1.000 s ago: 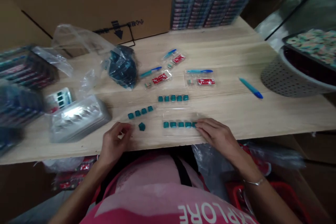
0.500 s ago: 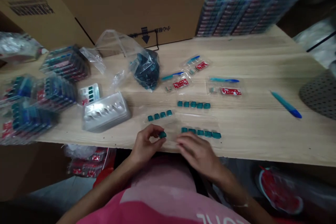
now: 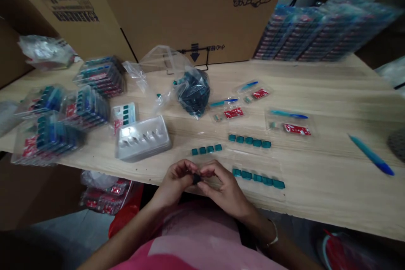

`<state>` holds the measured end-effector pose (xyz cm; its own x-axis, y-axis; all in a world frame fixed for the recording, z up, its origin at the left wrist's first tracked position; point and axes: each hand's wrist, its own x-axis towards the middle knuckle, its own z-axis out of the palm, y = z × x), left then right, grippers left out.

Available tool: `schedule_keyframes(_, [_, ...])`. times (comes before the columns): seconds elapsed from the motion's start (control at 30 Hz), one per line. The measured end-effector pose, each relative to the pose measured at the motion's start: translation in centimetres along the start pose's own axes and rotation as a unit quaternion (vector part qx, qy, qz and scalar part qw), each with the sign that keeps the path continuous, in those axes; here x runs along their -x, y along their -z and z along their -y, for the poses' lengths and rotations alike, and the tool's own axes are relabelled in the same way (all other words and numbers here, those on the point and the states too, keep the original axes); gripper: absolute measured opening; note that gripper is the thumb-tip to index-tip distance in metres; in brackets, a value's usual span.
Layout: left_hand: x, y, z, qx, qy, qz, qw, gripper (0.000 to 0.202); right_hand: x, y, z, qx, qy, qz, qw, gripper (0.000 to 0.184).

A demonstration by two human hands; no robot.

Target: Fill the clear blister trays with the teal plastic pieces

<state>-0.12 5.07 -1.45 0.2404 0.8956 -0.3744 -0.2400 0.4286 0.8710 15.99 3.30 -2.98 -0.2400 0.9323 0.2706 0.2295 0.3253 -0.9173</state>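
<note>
The left hand [image 3: 175,182] and right hand [image 3: 223,186] pinch a small teal block [image 3: 196,179] together near the edge of the wooden surface [image 3: 329,185], where a slipping grip could drop it off the edge or knock the nearby row of teal blocks [image 3: 257,178] askew.

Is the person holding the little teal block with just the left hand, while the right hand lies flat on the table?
No, the right hand is not flat on the table. The head view shows it up at the block, holding it together with the left hand.
</note>
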Motion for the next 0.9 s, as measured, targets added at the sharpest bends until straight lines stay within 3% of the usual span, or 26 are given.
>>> schedule_keyframes(0.13, [0.2,0.9,0.4,-0.016,-0.032,-0.028,0.999,0.025,-0.1,-1.4,0.0,-0.048,-0.034,-0.027,0.998,0.008])
schedule_keyframes(0.23, [0.0,2.5,0.4,-0.175,-0.117,-0.034,0.977,0.018,-1.2,-1.1,-0.2,-0.008,-0.024,-0.001,1.000,0.007])
schedule_keyframes(0.27, [-0.3,3.1,0.4,-0.252,-0.169,-0.036,0.952,0.014,-2.0,-0.8,-0.3,0.038,0.006,0.018,0.999,0.006])
schedule_keyframes(0.33, [-0.9,4.1,0.4,-0.405,-0.282,-0.035,0.869,0.010,-4.1,-0.3,-0.4,0.175,0.092,0.075,0.977,0.004])
schedule_keyframes(0.4, [-1.6,4.8,0.6,-0.514,-0.358,-0.022,0.779,0.009,-6.3,0.0,-0.5,0.316,0.168,0.149,0.922,0.006])
schedule_keyframes(0.47, [-2.2,5.2,1.0,-0.560,-0.396,-0.016,0.728,0.011,-8.1,0.0,-0.5,0.397,0.197,0.214,0.871,0.008])
schedule_keyframes(0.53, [-2.4,5.4,1.4,-0.568,-0.414,-0.025,0.711,0.010,-9.1,-0.2,-0.5,0.421,0.200,0.252,0.848,0.009])
schedule_keyframes(0.63, [-2.5,5.6,1.9,-0.570,-0.411,-0.072,0.708,0.011,-9.3,-1.0,-0.7,0.425,0.192,0.263,0.845,0.009])
schedule_keyframes(0.73, [-2.5,5.9,2.3,-0.585,-0.403,-0.104,0.696,0.032,-8.9,-1.8,-1.1,0.416,0.184,0.236,0.859,0.009])
schedule_keyframes(0.9, [-2.8,6.2,2.1,-0.611,-0.403,-0.085,0.676,0.043,-8.3,-2.2,-2.3,0.375,0.128,0.189,0.899,0.006])
